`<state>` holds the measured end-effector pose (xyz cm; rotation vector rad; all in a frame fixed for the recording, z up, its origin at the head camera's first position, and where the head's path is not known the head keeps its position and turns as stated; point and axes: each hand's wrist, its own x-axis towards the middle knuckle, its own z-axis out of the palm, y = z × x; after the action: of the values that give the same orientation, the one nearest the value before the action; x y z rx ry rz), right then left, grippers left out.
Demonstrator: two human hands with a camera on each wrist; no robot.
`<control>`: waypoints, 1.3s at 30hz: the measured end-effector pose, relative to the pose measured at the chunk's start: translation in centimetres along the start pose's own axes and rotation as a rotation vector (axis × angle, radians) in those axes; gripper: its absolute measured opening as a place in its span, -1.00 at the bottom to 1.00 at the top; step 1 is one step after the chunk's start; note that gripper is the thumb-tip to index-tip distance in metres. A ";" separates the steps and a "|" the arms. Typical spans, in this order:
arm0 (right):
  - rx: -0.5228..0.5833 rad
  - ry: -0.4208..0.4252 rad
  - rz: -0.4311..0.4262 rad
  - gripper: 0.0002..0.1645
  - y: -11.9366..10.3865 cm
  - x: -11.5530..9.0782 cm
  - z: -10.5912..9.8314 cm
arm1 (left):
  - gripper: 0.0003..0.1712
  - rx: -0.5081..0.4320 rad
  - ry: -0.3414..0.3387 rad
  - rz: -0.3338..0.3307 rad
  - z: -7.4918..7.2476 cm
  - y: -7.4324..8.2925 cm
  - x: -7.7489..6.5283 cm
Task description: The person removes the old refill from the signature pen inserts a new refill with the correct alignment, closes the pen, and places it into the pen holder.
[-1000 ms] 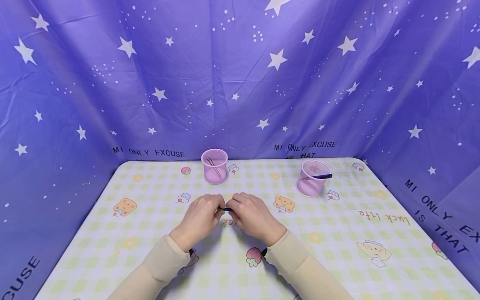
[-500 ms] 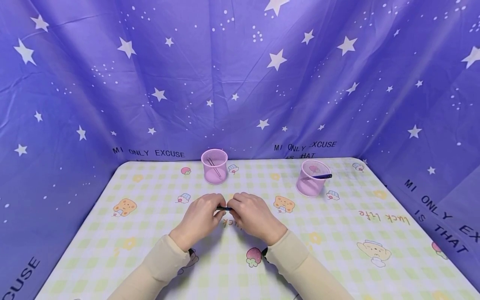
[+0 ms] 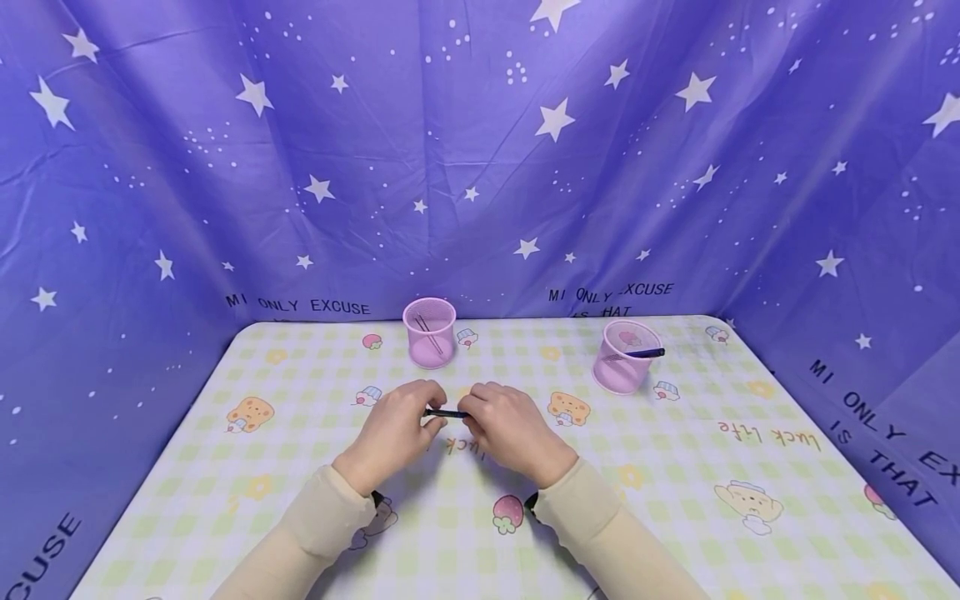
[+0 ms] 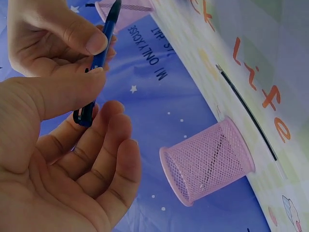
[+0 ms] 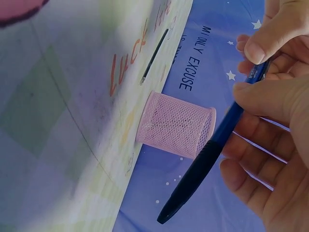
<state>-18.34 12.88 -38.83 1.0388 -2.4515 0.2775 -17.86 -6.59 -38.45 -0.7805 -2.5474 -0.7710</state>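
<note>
A dark blue pen [image 3: 447,413] with a black grip end spans the gap between the hands above the table. My right hand [image 3: 510,425] pinches its barrel between thumb and fingers; in the right wrist view the black end [image 5: 186,183] sticks out past that hand. My left hand [image 3: 393,429] holds the clip end of the pen between thumb and index finger, its other fingers loosely curled, as the left wrist view shows. A dark, thin pen refill [image 4: 248,113] lies on the tablecloth near a pink mesh cup [image 4: 207,162]; the head view does not show it.
Thin rods stand in the left mesh cup [image 3: 429,333] at the table's back. Out of the right mesh cup [image 3: 617,371] leans a dark blue pen [image 3: 647,353]. A starry purple curtain [image 3: 480,167] surrounds the checked tablecloth [image 3: 675,500].
My left hand has shifted slightly left and its thumb and index finger have spread. More of the pen shows between the hands. The right hand has barely moved.
</note>
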 end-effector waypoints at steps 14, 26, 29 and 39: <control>0.000 0.004 0.015 -0.91 0.4 0.1 -0.3 | -0.73 -0.036 -0.028 -0.048 0.2 -0.9 0.1; -0.001 0.001 0.034 -0.91 0.5 0.2 -0.3 | -0.71 -0.039 -0.032 -0.079 0.4 -1.2 0.2; -0.006 0.004 0.047 -0.90 0.6 0.1 -0.4 | -0.71 -0.032 -0.039 -0.084 0.5 -1.3 0.2; -0.004 -0.001 0.074 -0.87 1.1 -0.3 -0.6 | -0.70 -0.037 -0.062 -0.113 0.8 -2.1 0.4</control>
<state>-18.69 14.08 -38.45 0.9484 -2.4937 0.2955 -19.57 -7.36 -39.72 -0.6865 -2.6591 -0.8447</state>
